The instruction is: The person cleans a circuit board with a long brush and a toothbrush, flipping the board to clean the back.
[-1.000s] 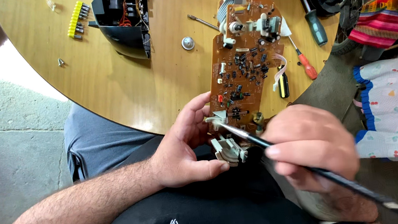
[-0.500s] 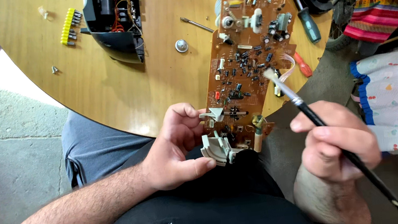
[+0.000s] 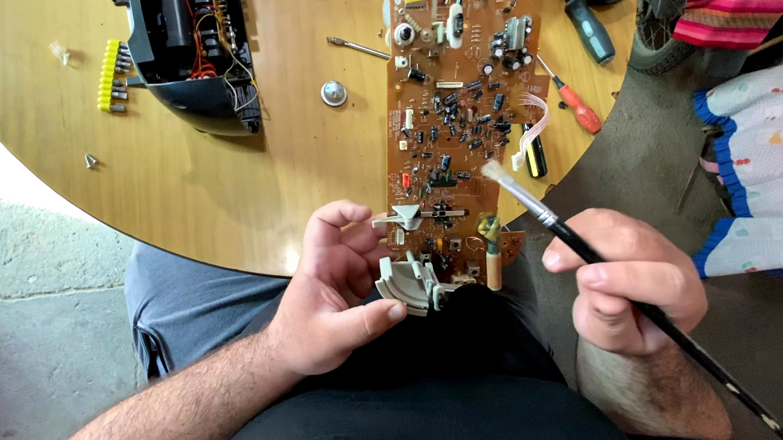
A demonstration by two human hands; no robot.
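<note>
the left hand (image 3: 336, 291) is clamped on the near end of the brown circuit board (image 3: 458, 112), by its grey plastic switch piece (image 3: 409, 282), while the far end rests on the round wooden worktop (image 3: 209, 193); the right hand (image 3: 633, 285) is closed round a black paintbrush (image 3: 551, 220), bristles touching the board's right edge. the board looks light, stiff and fragile, best held by its bare edges, not the tiny parts. since half a second ago the brush tip has dropped nearer, the board barely moving.
</note>
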